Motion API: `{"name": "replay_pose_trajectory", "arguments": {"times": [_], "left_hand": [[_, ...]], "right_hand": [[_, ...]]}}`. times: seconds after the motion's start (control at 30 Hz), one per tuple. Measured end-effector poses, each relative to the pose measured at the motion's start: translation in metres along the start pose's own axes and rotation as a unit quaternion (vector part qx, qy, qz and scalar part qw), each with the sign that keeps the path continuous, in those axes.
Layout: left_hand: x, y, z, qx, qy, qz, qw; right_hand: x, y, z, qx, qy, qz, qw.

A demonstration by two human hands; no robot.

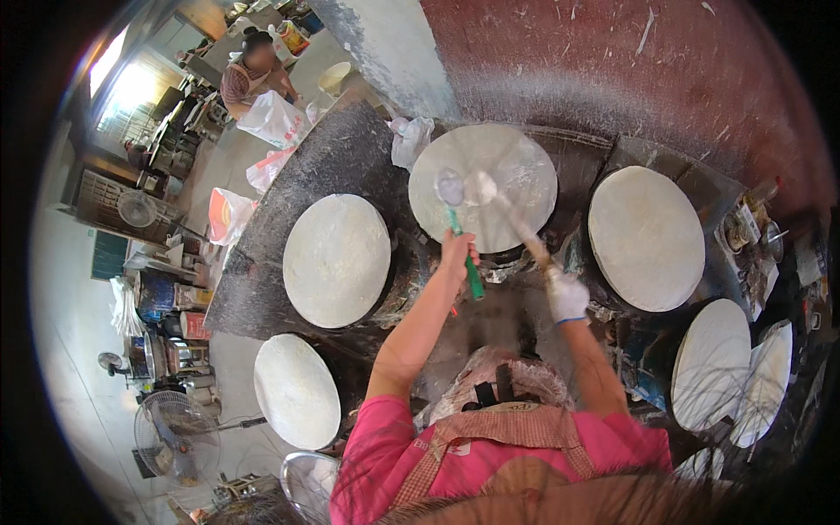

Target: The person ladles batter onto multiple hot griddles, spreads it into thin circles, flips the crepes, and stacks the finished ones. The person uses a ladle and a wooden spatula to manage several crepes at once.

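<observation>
My bare left hand (457, 254) grips a green-handled tool (474, 279). Its rounded, greyish, spoon-like head (450, 186) is over the left part of the far middle round griddle (426, 216), whose surface is whitish. In a white glove with a blue cuff, my right hand (566, 295) holds a wooden-handled tool (525, 231). The pale end of that tool is blurred by motion above the middle of the same griddle. I cannot tell whether either head touches the surface.
Pale-topped round griddles stand left (338, 261), near left (297, 392), right (647, 238) and near right (712, 364). A plastic bag (411, 141) lies beside the far griddle. Beyond the dark counter (262, 275), a person (252, 82) sits by white bags. A floor fan (177, 436) stands lower left.
</observation>
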State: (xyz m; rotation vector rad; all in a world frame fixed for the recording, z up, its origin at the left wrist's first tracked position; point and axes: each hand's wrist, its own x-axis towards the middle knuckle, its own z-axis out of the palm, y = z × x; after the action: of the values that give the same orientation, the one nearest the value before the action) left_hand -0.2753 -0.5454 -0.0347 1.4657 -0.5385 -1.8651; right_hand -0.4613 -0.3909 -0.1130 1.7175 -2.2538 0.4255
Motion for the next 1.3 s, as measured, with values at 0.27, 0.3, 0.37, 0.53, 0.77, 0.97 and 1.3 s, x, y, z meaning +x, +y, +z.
{"name": "replay_pose_trajectory", "arguments": {"times": [0.27, 0.3, 0.37, 0.53, 0.77, 0.97, 1.3], "left_hand": [[-0.081, -0.011, -0.092, -0.074, -0.167, 0.003, 0.983], [-0.098, -0.017, -0.101, -0.074, -0.155, -0.033, 0.985], [-0.106, -0.02, -0.11, -0.122, -0.199, -0.132, 0.964], [-0.114, -0.013, -0.104, -0.252, -0.247, -0.235, 0.905], [-0.128, -0.018, -0.1, -0.315, -0.263, -0.204, 0.889], [-0.128, -0.04, -0.104, -0.36, -0.232, -0.224, 0.875], [-0.071, 0.015, -0.031, -0.094, -0.24, -0.181, 0.949]], "right_hand": [[-0.028, -0.021, -0.054, 0.152, 0.013, 0.028, 0.988], [-0.032, -0.017, -0.054, 0.149, 0.025, 0.014, 0.988], [-0.036, -0.016, -0.054, 0.153, 0.054, 0.018, 0.987], [-0.027, -0.017, -0.066, 0.135, 0.005, 0.099, 0.986], [-0.014, 0.016, -0.074, 0.098, -0.209, 0.148, 0.962], [0.002, 0.032, -0.07, 0.135, -0.209, 0.113, 0.962], [-0.006, 0.086, -0.042, 0.361, -0.181, 0.297, 0.865]]}}
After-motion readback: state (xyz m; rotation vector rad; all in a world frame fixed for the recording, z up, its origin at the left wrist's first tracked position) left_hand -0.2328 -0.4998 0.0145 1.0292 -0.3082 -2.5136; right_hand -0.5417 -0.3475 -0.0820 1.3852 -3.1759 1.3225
